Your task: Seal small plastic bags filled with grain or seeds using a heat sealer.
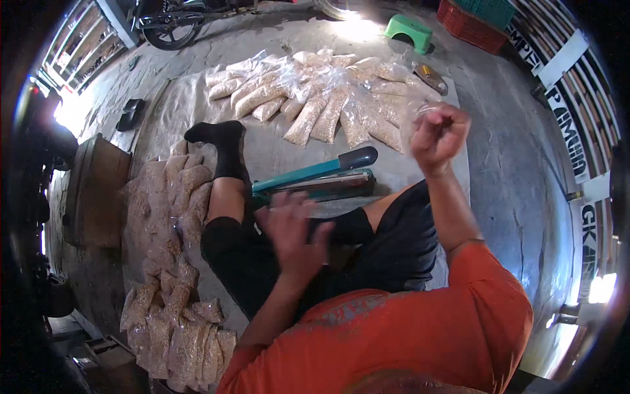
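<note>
My left hand [289, 230] is blurred by motion over my lap, its fingers apart and nothing visible in it. To the right, my right hand [438, 136] is raised, fingers curled in toward the palm; a faint pale blur beside the fingertips hides whether they pinch something. Between my legs lies a teal hand-lever bag sealer [321, 180] with a black grip, just beyond my left hand. Past it, clear bags of pale grain-like pieces [321, 98] are fanned out, their gathered tops meeting in the middle. More filled bags [174, 262] are heaped along my left side.
A pale sheet [269, 141] lies under the bags. A wooden box [98, 190] stands at the left, near dark sandals [130, 114]. At the back are a green stool [408, 31], a red crate [469, 27] and a motorcycle [172, 29]. A brown object [430, 77] lies beside the fanned bags.
</note>
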{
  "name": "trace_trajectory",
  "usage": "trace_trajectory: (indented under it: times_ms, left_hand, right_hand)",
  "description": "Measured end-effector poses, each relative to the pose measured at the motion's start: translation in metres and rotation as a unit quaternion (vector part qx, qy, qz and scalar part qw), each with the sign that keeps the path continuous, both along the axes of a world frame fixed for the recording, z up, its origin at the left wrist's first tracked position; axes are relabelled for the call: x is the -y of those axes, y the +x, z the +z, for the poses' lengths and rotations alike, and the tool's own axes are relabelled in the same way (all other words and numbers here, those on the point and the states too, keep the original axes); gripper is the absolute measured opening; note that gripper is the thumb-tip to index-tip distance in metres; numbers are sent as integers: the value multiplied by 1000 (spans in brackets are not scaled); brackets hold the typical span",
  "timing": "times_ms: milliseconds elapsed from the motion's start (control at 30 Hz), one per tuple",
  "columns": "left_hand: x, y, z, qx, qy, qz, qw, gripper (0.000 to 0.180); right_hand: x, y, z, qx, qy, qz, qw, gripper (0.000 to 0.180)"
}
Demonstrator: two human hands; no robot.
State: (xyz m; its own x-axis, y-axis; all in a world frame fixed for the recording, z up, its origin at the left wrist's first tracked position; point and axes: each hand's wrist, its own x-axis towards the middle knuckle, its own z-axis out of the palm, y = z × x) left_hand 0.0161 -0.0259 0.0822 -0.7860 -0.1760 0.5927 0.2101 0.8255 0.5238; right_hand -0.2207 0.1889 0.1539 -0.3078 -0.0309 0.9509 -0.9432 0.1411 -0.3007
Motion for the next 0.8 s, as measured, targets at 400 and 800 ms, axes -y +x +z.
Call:
trace_trajectory:
  times_ms: [400,800]
  left_hand:
    - [-25,58,-65,237,379,-59,893,31]
    - [-27,74,-32,59,309,-4,949,16]
  right_hand:
    - [10,208,-127,486,120,220,837,18]
    - [-4,195,-104,608,90,281,737,4]
